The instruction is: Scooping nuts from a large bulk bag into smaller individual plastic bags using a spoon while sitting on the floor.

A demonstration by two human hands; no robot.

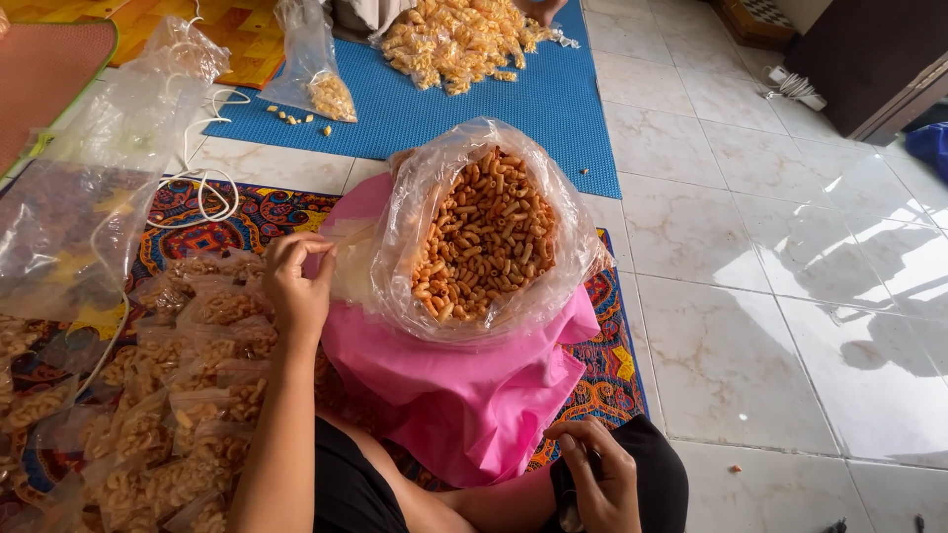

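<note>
A big clear plastic bag [400, 212] full of orange tube-shaped snacks [486, 237] stands open inside a pink bag [464, 385] in front of me. My left hand [294, 281] pinches a small empty clear plastic bag [348, 252] by its top edge, right beside the big bag's left side. My right hand [600, 479] rests low on my black-clad knee, fingers curled; whether it holds anything is unclear. A pile of small filled snack packets [188, 395] lies under and left of my left forearm.
A patterned mat [612, 365] lies under the pink bag. A blue mat [474, 109] behind carries a heap of yellow snack packets [459, 35] and one small bag [316, 74]. A large crumpled clear bag [109, 168] stands left. White tiled floor [790, 247] spreads right.
</note>
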